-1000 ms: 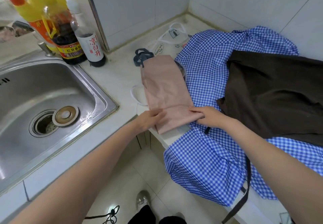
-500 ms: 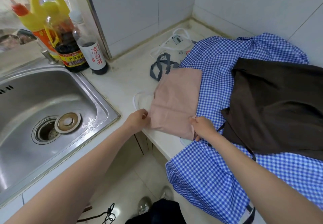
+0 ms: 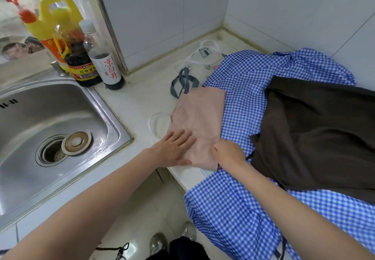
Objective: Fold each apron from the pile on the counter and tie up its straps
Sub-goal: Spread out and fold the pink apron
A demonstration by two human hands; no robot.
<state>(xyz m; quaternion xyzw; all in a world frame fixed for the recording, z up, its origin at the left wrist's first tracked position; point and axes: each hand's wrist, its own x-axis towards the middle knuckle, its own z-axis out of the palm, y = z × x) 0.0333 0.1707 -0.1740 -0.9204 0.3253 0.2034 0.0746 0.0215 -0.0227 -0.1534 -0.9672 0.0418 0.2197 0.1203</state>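
While both hands press it, pink apron [image 3: 199,115] (folded) lies beneath.

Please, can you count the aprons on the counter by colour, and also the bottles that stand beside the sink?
Pink folded apron: 1
Blue-and-white checked apron: 1
Dark brown apron: 1
White printed apron: 1
Yellow plastic bottle: 1
Dark sauce bottle: 1
Clear bottle with white label: 1
Total: 7
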